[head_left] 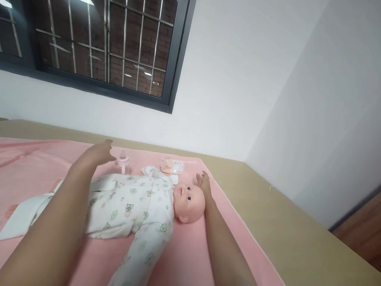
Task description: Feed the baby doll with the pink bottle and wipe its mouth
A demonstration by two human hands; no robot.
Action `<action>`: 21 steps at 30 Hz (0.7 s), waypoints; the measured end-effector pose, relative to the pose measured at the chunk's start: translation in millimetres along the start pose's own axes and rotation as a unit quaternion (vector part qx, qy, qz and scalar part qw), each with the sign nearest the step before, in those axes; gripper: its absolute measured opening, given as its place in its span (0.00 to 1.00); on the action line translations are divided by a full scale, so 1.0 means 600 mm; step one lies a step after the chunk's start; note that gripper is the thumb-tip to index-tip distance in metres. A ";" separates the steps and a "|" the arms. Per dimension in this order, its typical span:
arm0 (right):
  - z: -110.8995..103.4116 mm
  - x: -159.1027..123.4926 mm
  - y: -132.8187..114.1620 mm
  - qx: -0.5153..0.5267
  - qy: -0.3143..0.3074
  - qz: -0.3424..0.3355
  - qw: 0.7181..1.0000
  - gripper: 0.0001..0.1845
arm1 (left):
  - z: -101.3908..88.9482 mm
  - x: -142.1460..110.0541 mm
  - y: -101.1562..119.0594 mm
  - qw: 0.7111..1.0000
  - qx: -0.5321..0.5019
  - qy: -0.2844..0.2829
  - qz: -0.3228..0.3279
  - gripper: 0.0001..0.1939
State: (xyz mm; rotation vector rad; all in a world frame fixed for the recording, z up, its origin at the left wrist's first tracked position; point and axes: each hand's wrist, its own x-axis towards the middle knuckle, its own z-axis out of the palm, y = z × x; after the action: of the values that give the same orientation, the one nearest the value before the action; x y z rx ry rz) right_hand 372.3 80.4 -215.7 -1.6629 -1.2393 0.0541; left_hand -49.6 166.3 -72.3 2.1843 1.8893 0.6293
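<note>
A baby doll (188, 203) in a white printed outfit (127, 206) lies face up, its head toward the right. My left hand (102, 153) reaches over the doll's body, thumb and fingers apart, holding nothing. Just right of it stands a clear baby bottle (122, 163) with a pink collar and a teat on top. Beyond the crown of the doll's head is my right hand (204, 182), its fingers spread and slightly bent, with nothing visible in them. The right wrist passes close beside the head; whether they touch I cannot tell.
A pink blanket (190, 254) covers much of the wooden-looking surface (253, 206). Near the blanket's far edge lies a small orange-and-white packet (172, 165). A white wall (220, 87) and a barred window (119, 47) rise behind.
</note>
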 end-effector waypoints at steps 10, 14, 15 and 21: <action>-0.010 0.003 -0.022 0.042 0.050 0.021 0.998 0.35 | -0.029 -0.099 0.176 0.993 -0.037 0.066 0.087 0.15; -0.012 0.006 -0.026 0.050 0.070 0.029 0.996 0.35 | 0.019 -0.097 0.230 0.992 0.004 0.047 0.117 0.19; -0.013 0.006 -0.027 0.052 0.073 0.029 0.996 0.35 | 0.032 -0.094 0.241 0.991 0.008 0.026 0.129 0.21; -0.021 -0.002 -0.040 0.056 0.088 0.026 0.994 0.34 | 0.082 -0.086 0.307 0.981 0.053 -0.042 0.182 0.34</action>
State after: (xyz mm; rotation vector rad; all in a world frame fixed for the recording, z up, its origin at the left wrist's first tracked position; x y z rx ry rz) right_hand 362.2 70.2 -193.0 -1.5683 -1.0414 0.0080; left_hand 131.7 90.7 -51.1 2.6078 1.5262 0.4917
